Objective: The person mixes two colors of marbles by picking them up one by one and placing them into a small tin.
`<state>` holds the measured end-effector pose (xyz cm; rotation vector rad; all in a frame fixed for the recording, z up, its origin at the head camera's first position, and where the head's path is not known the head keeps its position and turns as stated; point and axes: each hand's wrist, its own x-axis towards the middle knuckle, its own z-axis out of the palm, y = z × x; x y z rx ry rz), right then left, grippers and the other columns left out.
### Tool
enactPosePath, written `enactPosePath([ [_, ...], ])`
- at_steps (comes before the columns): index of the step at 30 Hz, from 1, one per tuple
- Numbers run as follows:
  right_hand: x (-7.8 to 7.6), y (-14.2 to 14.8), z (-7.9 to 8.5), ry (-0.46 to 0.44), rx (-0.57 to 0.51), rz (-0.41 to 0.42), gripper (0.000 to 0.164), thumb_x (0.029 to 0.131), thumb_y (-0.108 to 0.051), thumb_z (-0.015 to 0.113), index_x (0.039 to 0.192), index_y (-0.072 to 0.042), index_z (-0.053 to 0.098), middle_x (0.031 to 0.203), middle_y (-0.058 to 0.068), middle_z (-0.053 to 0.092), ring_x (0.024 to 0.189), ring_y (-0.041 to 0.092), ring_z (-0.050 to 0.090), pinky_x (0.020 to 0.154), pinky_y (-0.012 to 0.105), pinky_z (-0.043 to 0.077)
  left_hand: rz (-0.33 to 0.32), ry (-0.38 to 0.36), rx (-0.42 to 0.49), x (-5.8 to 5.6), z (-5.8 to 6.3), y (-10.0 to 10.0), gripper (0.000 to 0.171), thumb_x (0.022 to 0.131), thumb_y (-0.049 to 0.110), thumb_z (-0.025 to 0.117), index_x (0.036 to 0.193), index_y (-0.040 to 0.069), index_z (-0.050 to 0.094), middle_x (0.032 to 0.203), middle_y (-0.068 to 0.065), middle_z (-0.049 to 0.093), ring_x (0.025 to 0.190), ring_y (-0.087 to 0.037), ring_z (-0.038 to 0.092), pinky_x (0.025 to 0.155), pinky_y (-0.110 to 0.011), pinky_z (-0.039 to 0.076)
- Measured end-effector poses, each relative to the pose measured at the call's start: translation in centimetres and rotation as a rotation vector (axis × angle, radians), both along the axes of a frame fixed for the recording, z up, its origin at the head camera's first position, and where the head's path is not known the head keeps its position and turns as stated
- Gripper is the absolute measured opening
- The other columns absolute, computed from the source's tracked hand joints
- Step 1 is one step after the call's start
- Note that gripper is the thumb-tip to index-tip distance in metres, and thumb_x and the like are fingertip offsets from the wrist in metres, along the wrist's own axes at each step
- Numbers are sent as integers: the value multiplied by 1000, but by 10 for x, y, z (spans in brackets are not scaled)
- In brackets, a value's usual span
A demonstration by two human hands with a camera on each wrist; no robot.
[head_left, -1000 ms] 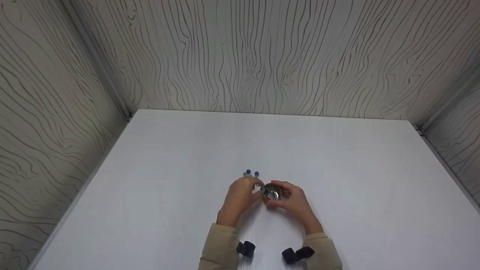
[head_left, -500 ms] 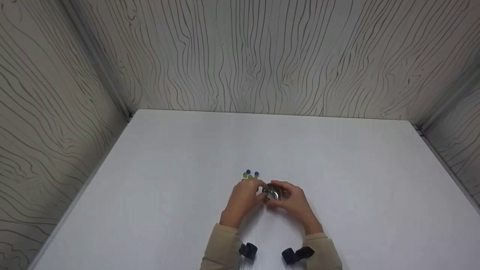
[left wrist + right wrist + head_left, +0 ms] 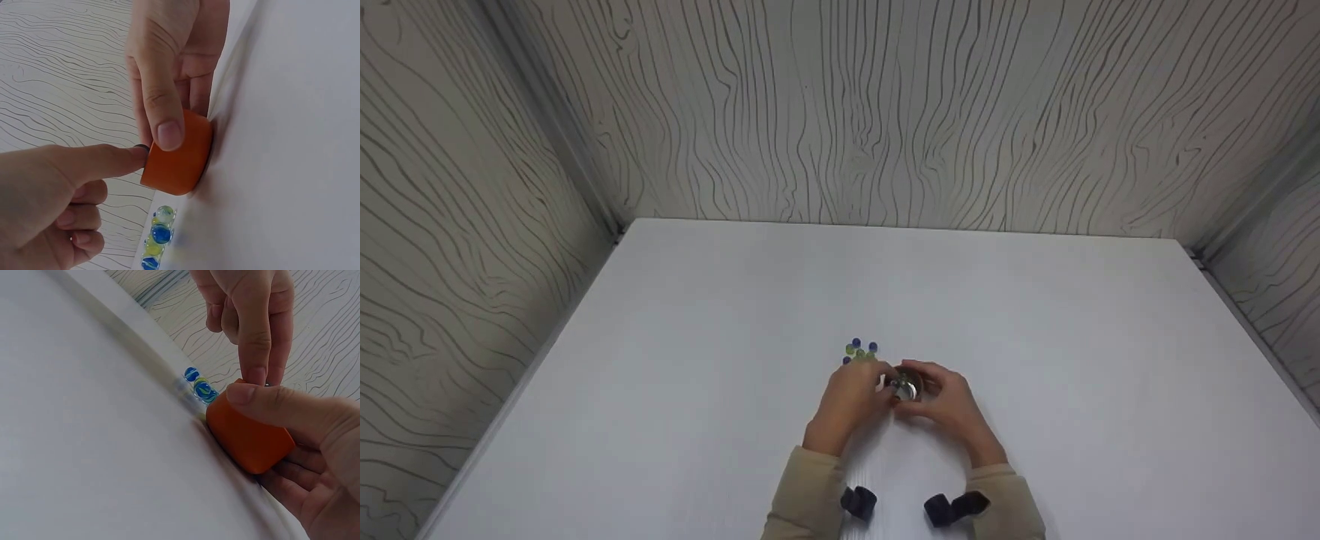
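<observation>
My right hand [image 3: 952, 401] grips a small cup [image 3: 179, 163], orange outside and shiny metallic inside, with its thumb along the near wall and fingers behind. The cup sits on the white table. My left hand [image 3: 851, 397] is at the cup's left rim, thumb and index finger reaching over its mouth and pinching a small dark marble [image 3: 142, 148], mostly hidden by the fingertips. Its other fingers are curled in the left wrist view. Just beyond the left hand, several blue and yellow-green glass marbles [image 3: 856, 343] lie on the table, some partly hidden by the hand.
The white table [image 3: 697, 360] extends around both hands. Wood-grain patterned panels [image 3: 847, 112] rise behind it and at both sides. A black wrist camera [image 3: 859, 502] is on the left sleeve, and another black camera [image 3: 952, 510] is on the right one.
My left hand has moved slightly right, bringing its pinched fingertips from beside the cup to over its mouth. More of the loose marbles now show behind it. The right hand and cup have stayed put.
</observation>
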<state>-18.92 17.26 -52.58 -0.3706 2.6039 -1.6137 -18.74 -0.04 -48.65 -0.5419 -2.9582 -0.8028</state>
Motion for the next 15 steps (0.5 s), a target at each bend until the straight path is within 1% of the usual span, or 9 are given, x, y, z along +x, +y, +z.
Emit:
enactPosePath([
  [6, 1, 1, 1, 5, -11, 5, 62, 73, -15, 83, 127, 2, 59, 130, 22, 61, 125, 40, 55, 104, 42, 45, 3, 8, -6, 0, -1, 1, 15, 86, 14, 70, 101, 16, 74, 93, 0, 73, 78, -11, 62, 70, -23, 50],
  [11, 1, 1, 2, 11, 9, 7, 63, 73, -16, 83, 128, 1, 58, 130, 22, 61, 125, 40, 55, 104, 43, 45, 10, 0, 1, 1, -1, 1, 16, 87, 14, 70, 102, 16, 74, 92, 0, 73, 78, -12, 62, 69, -23, 49],
  [15, 1, 0, 2, 9, 14, 2, 63, 73, -16, 83, 128, 1, 58, 130, 22, 61, 125, 40, 55, 104, 43, 45, 3, 17, -3, 1, -1, 1, 16, 87, 15, 70, 102, 15, 74, 93, -1, 73, 77, -12, 62, 68, -23, 50],
])
